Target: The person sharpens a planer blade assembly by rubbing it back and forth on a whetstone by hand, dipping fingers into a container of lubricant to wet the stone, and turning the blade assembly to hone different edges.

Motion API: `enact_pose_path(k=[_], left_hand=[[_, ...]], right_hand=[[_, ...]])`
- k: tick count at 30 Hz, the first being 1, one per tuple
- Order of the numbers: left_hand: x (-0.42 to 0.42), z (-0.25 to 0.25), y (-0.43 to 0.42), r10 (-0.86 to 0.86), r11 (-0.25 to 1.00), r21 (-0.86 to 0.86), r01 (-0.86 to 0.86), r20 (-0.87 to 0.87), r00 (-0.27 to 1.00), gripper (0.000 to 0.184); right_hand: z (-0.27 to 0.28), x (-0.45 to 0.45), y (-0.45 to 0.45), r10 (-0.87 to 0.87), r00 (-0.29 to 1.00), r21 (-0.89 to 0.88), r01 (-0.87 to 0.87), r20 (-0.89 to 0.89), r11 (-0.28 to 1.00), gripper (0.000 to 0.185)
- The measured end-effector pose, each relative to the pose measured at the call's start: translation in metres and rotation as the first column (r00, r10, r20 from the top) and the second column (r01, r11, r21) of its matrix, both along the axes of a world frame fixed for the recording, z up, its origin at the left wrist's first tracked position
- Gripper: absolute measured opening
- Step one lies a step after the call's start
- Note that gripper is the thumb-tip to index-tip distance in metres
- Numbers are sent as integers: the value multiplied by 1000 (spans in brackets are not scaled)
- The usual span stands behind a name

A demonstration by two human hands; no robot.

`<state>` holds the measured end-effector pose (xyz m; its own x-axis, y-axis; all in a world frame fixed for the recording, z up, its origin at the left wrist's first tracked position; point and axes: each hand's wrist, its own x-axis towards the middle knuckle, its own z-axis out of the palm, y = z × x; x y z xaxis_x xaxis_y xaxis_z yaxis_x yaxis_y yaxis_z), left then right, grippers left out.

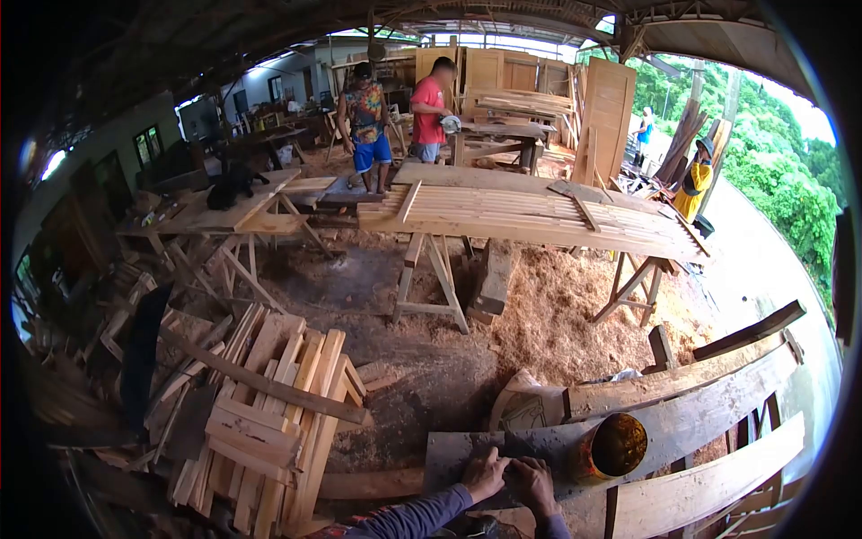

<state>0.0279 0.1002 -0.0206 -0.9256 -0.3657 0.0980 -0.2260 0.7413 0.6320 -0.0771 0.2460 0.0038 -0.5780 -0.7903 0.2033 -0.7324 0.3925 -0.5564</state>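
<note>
One open can [612, 447], streaked amber inside, stands near the curled left hand [486, 475] and right hand [533, 486], grip unclear.

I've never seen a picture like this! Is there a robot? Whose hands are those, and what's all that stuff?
There's no robot here. A person wears a camera on their head, and this one picture looks forward and down, so their own bare hands show at the bottom. The left hand and right hand are close together at the near edge of a dark board. I can't tell whether they hold something small. An open round can stands on the board. On the left is a pile of wood pieces. Further away, long wooden strips lie over trestles, with curly shavings on the ground.
</note>
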Motion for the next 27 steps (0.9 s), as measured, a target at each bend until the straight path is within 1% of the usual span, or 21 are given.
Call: enact_pose_path(k=[4,6,10,12,13,15,16,18,21,27], left_hand=[[-1,2,2,14,1000,19,-14,8,1000,49],[0,4,1,15,1000,2,-15,-29,999,40],[1,4,1,17,1000,18,-16,-22,1000,39],[1,3,2,22,1000,7,-21,-61,998,37],[0,2,1,23,1000,11,-22,-60,998,37],[0,0,1,7,1000,3,-7,-10,1000,48],[0,0,2,0,1000,5,0,-10,1000,48],[0,3,1,8,1000,-8,-8,-2,1000,47],[2,13,-1,-3,1000,-6,3,28,1000,47],[1,9,-1,-5,1000,4,5,32,999,46]], right_hand=[[2,0,0,6,1000,5,-6,1,1000,41],[4,0,0,17,1000,15,-16,-17,1000,41],[3,0,-1,10,1000,34,-9,-19,999,42],[2,-1,-1,13,999,46,-12,-30,999,44],[3,-1,-1,14,999,50,-12,-29,999,44],[5,-1,-1,21,999,41,-20,-27,999,46],[5,0,0,14,1000,43,-13,-26,999,46],[4,1,1,19,999,20,-18,-50,1000,37],[6,1,0,14,1000,38,-13,-26,999,37],[0,-2,1,26,999,34,-25,-35,999,37]])
